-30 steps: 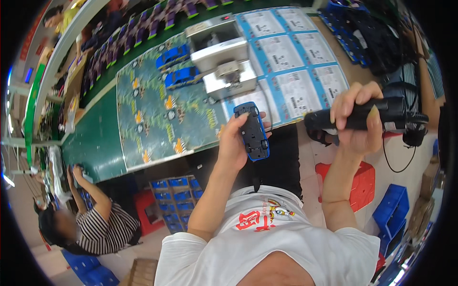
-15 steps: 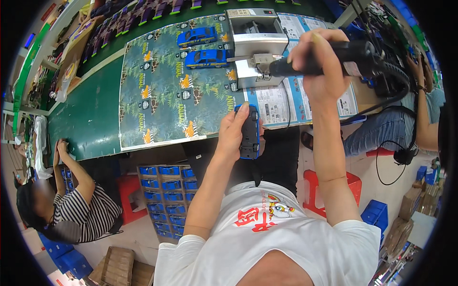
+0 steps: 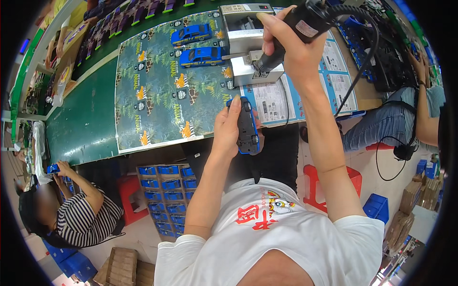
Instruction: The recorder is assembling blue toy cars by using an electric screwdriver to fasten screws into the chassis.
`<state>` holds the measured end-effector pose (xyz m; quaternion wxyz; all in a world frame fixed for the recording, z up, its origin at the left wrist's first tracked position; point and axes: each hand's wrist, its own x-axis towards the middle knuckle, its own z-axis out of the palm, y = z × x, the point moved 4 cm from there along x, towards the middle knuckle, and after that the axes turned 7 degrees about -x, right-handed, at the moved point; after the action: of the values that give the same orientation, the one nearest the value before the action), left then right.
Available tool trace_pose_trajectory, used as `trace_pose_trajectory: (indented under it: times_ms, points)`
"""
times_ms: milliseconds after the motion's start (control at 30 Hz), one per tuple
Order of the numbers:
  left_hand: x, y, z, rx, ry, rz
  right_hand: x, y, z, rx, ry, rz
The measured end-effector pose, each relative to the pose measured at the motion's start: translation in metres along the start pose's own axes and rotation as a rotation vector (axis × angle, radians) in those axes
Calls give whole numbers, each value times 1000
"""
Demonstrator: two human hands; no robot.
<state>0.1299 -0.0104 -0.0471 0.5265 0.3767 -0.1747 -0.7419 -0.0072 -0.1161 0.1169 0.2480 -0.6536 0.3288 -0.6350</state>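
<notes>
My left hand (image 3: pixel 226 129) is closed round a blue toy car (image 3: pixel 246 126), turned over so its black underside faces up, just in front of the table edge. My right hand (image 3: pixel 299 53) grips a black electric screwdriver (image 3: pixel 309 23) with a coiled cable. Its tip meets the front part of a metal screw feeder (image 3: pixel 244 71); whether a screw is on the tip cannot be made out. Left of the feeder, two blue toy cars (image 3: pixel 192 33) stand on their wheels on the patterned sheet (image 3: pixel 160 95).
A black tray (image 3: pixel 389 71) with blue parts lies at the right, near a seated person's arm. On the left, a person in a striped shirt (image 3: pixel 86 217) handles a blue piece. A compartment box (image 3: pixel 162 189) of blue cars stands below the table. Red stools (image 3: pixel 312 183) flank me.
My right hand has swung left with the screwdriver, which now stands steeper at the feeder. My left hand still holds the car. The person at left now has a blue piece in hand.
</notes>
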Motion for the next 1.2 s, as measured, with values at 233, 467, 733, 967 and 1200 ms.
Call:
trace_pose_trajectory:
  times_ms: [233,467,733,967,1200]
  points:
    - [-10,-1,-3,30,-62,33,-22,-23,-20,551,3,231]
    - [-9,-7,-2,128,-54,118,-51,-37,-8,478,-193,139]
    - [-12,-6,2,134,-24,108,-64,-30,10,517,-52,231]
    - [-10,-8,1,215,-6,97,-71,-20,14,394,-146,236]
    - [-8,-10,1,214,-30,140,-70,-16,9,418,-166,248]
